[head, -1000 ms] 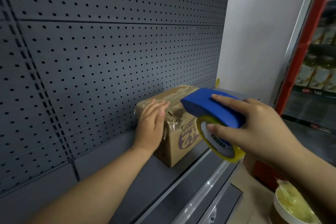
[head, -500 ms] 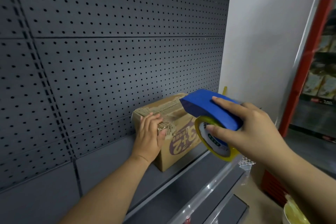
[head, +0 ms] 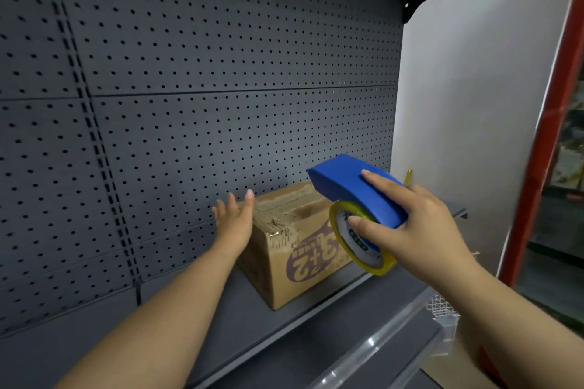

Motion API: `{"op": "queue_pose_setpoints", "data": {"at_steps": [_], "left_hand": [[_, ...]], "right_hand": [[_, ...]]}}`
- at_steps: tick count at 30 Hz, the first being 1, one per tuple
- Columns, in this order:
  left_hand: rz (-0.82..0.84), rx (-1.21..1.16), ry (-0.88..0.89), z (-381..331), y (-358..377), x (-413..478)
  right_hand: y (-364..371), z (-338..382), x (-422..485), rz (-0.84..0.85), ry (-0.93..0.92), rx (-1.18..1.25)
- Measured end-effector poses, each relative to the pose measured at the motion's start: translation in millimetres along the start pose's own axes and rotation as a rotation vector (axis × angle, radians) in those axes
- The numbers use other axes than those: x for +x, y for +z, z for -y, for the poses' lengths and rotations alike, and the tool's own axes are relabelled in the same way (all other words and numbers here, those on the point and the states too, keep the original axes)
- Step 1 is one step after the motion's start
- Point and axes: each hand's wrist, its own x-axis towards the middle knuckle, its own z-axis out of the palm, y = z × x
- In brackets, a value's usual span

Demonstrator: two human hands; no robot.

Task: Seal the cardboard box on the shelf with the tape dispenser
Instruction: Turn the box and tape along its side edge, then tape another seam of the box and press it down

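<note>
I am gripping the tape dispenser (head: 357, 199) in my right hand (head: 417, 230), my left hand (head: 235, 221) spread empty beside the box (head: 297, 249), whose rumpled top looks only partly taped.

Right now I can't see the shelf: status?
Left hand open beside cardboard box. Right hand grips tape dispenser above box. Old tape on top. Nothing blocking.

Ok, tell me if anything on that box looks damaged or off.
The cardboard box has torn, crumpled old tape and ragged paper along its top seam and near corner. Its printed logo reads upside down.
</note>
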Motion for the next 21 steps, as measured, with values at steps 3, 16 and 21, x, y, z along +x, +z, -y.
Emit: {"op": "queue_pose_setpoints", "data": {"at_steps": [3,16,21], "left_hand": [[-0.027,-0.053,-0.145,2.2,0.2,28.2],[-0.011,0.274,-0.133,-8.1,3.0,57.6],[0.341,-0.268,-0.033,-98.0,18.4,69.4]], "right_hand": [[4.0,-7.9,9.0,0.004,-0.010,0.005],[11.4,-53.7,67.7,-0.044,-0.143,0.050],[22.3,-65.7,94.5,-0.050,-0.177,0.070]]}}
